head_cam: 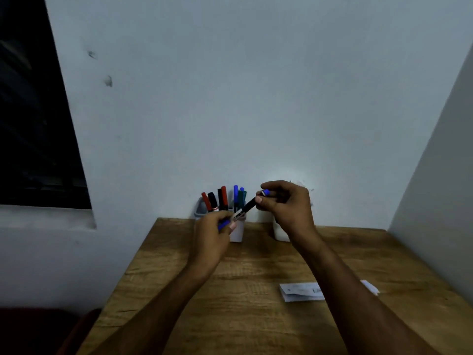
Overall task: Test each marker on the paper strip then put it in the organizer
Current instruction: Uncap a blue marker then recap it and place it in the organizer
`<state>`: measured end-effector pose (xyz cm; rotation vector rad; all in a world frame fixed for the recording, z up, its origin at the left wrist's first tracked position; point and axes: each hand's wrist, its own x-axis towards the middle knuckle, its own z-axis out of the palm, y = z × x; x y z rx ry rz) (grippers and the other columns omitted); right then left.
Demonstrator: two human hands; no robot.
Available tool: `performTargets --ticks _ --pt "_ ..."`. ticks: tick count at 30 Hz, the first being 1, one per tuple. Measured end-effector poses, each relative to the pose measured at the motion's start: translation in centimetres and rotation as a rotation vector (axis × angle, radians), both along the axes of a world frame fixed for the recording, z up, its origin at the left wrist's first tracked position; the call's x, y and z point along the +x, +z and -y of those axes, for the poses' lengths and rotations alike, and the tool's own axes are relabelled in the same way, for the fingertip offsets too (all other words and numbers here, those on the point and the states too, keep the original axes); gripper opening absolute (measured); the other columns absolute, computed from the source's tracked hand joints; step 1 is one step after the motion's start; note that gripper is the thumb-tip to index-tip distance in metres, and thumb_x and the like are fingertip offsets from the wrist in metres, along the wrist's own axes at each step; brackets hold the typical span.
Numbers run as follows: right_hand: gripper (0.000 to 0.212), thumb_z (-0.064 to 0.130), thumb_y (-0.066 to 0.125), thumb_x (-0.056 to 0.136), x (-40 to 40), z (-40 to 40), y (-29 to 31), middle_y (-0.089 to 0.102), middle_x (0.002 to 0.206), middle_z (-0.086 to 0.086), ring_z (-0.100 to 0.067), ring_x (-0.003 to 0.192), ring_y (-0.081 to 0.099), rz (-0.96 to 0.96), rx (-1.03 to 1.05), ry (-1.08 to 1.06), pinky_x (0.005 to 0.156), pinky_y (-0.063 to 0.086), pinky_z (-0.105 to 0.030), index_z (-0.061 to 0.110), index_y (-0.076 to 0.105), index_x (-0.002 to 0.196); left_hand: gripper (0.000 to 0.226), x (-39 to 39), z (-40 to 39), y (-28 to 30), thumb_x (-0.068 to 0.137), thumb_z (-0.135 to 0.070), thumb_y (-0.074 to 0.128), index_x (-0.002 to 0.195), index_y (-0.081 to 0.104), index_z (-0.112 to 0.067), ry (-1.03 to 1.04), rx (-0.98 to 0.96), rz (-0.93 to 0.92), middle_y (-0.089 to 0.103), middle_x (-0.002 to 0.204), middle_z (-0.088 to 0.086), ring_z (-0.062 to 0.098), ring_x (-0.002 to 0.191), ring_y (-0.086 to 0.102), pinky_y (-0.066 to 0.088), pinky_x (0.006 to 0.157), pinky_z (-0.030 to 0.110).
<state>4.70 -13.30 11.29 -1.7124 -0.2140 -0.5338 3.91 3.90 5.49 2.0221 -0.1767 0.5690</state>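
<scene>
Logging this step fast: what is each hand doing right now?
Left hand: pinches the blue cap at the marker's lower end.
Right hand: grips the blue marker near its upper end, above the table.

We see a plain room corner, perhaps a home study: a wooden counter point(256, 316) against bare painted walls point(230, 98), beside a dark window point(30, 124).

Both hands point(213, 233) point(286, 203) raised, fingers pinched
</scene>
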Motion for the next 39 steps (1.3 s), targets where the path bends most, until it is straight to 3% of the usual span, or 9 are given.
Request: performTargets --ticks 4,7,11,19,24,27,29,33,39 --pt "0.024 -0.006 0.085 0.078 1.9 -1.6 0.7 0.076 0.091 -0.021 -0.026 0.082 0.078 0.014 -0.039 -0.001 0.067 0.064 -0.026 0.004 0.076 0.097 0.029 1.0 -2.7 1.5 0.077 -0.008 0.081 0.104 0.074 -0.014 0.064 -0.205 0.065 0.073 0.098 -0.004 0.004 0.088 0.067 0.054 0.072 0.012" --pt "0.017 0.008 0.09 0.077 3.2 -2.1 0.1 0.077 0.081 -0.006 -0.02 0.076 0.076 0.024 -0.226 -0.085 0.067 0.063 -0.028 0.011 0.078 0.088 0.031 2.0 -4.8 3.0 0.07 0.002 0.083 0.097 0.072 -0.01 0.062 -0.459 0.061 0.074 0.093 0.001 0.011 0.086 0.072 0.058 0.076 0.023" --pt "0.017 0.018 0.092 0.075 4.0 -3.4 -2.3 0.076 0.078 0.006 -0.007 0.074 0.072 0.029 -0.481 -0.1 0.071 0.061 -0.029 0.019 0.079 0.086 0.037 3.0 -5.6 4.9 0.07 0.01 0.08 0.102 0.067 -0.002 0.005 -0.68 0.07 0.073 0.09 0.007 0.005 0.074 0.071 0.055 0.068 0.014" --pt "0.023 0.011 0.077 0.09 4.7 -5.8 -3.4 0.082 0.104 -0.002 -0.012 0.094 0.075 0.066 -0.651 -0.079 0.092 0.06 -0.029 0.015 0.081 0.112 0.032 5.3 -3.2 6.1 0.069 0.007 0.081 0.085 0.071 -0.018 0.012 -0.509 0.11 0.073 0.08 -0.007 0.002 0.074 0.07 0.053 0.067 0.011" --pt "0.03 0.002 0.072 0.094 5.4 -5.8 -2.8 0.08 0.108 -0.009 -0.004 0.087 0.071 0.059 -0.535 -0.071 0.065 0.051 -0.001 0.008 0.075 0.123 0.031 6.7 -2.8 7.0 0.069 0.009 0.079 0.087 0.071 -0.015 0.022 -0.49 0.158 0.073 0.08 -0.004 0.005 0.073 0.07 0.057 0.071 0.018" --pt "0.03 0.005 0.075 0.092 5.9 -5.9 -2.6 0.081 0.104 -0.01 -0.002 0.084 0.071 0.083 -0.535 -0.078 0.068 0.045 0.004 0.008 0.076 0.122 0.029 7.4 -2.4 6.9 0.068 0.007 0.08 0.088 0.072 -0.014 0.023 -0.461 0.158 0.074 0.081 -0.003 0.007 0.076 0.071 0.057 0.072 0.019" --pt "0.025 0.008 0.076 0.091 6.1 -6.0 -2.6 0.082 0.1 -0.008 -0.008 0.086 0.075 0.108 -0.56 -0.095 0.076 0.05 -0.002 0.01 0.079 0.116 0.029 7.8 -2.0 6.4 0.069 0.006 0.08 0.089 0.072 -0.013 0.028 -0.443 0.144 0.074 0.082 -0.003 0.008 0.077 0.071 0.057 0.073 0.02" --pt "0.015 0.013 0.078 0.087 7.1 -5.9 -3.7 0.081 0.092 -0.005 -0.018 0.084 0.074 0.073 -0.656 -0.122 0.085 0.06 -0.035 0.013 0.081 0.102 0.027 8.4 -1.9 5.3 0.07 0.004 0.08 0.088 0.072 -0.014 0.059 -0.374 0.084 0.073 0.079 -0.005 0.004 0.074 0.07 0.057 0.072 0.02" --pt "0.007 0.019 0.078 0.087 8.0 -5.8 -4.3 0.079 0.083 -0.004 -0.019 0.077 0.071 0.088 -0.698 -0.169 0.076 0.059 -0.037 0.012 0.079 0.088 0.028 8.5 -1.3 4.5 0.066 0.0 0.085 0.084 0.073 -0.018 0.09 -0.175 0.047 0.071 0.074 -0.01 0.001 0.068 0.069 0.058 0.067 0.018"
